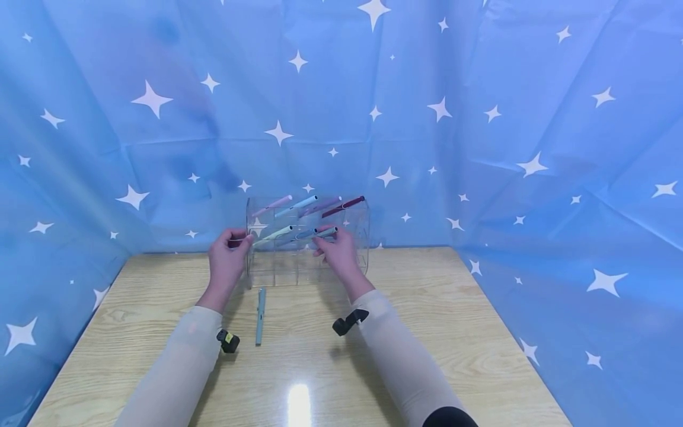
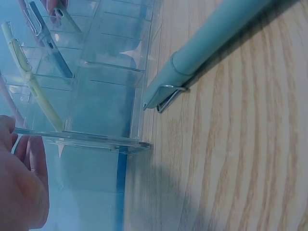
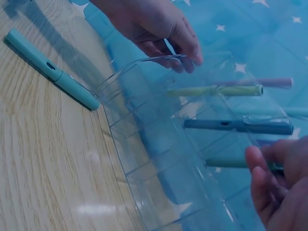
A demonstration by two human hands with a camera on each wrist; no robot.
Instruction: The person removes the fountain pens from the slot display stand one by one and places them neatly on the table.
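A clear acrylic pen organizer [image 1: 286,277] stands at the back of the table, with pens leaning in its compartments. My left hand [image 1: 226,261] holds its left side wall, thumb and fingers on either face in the left wrist view. My right hand [image 1: 342,255] pinches a dark green pen [image 3: 224,162] near its upper end, the lower part inside the front row. Left of that pen are a blue pen [image 3: 236,126] and a yellow-green pen [image 2: 41,98]. A teal pen [image 1: 260,317] lies on the table in front of the organizer, its clip end toward it.
In the organizer's back row lean a pink pen [image 1: 273,205], a light blue pen [image 1: 296,206], a purple pen [image 1: 320,206] and a dark red pen [image 1: 344,206]. A blue star-patterned cloth [image 1: 341,118] hangs close behind the organizer and along the sides of the wooden table [image 1: 448,332].
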